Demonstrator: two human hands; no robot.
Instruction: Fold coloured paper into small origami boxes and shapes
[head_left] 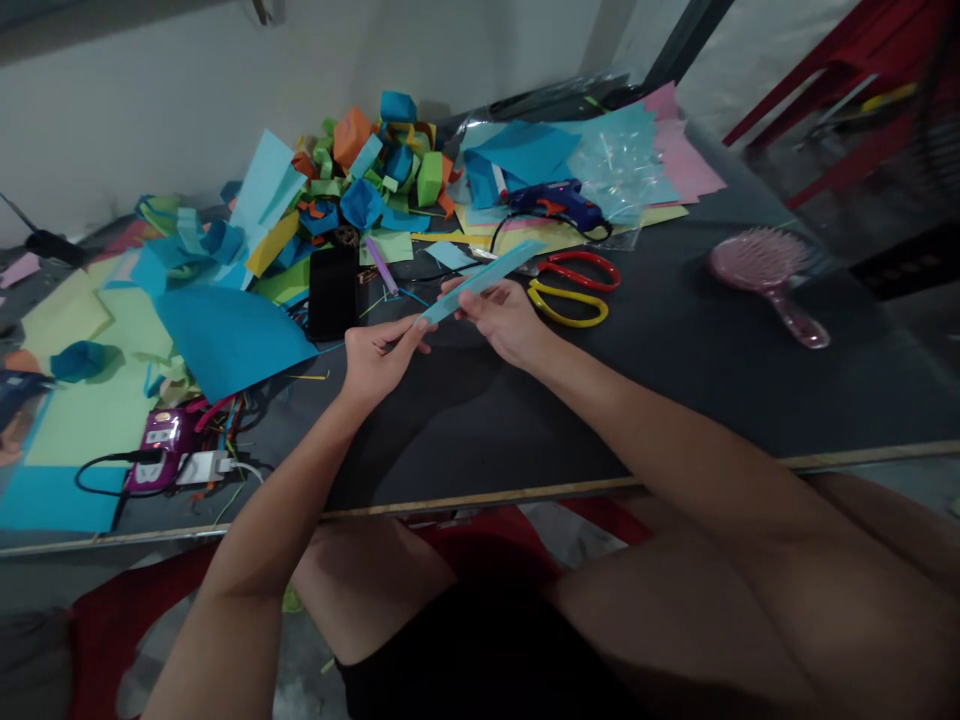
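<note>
From left grip (pixel 377 362) past right grip (pixel 504 318); blue paper strip (pixel 508 264)

Premises: papercraft work area; home or workshop undetermined. Evidence: 1 dark table (pixel 690 370) mid-frame, cut coloured paper (pixel 362 203) heaped upper centre, 1 glue gun (pixel 561 204) and 1 pair of scissors (pixel 574 321) right of centre, 1 hairbrush (pixel 759 262) far right.

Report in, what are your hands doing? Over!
Left hand and right hand holding light blue paper strip. Strip straight. Scissors lying near right hand.
</note>
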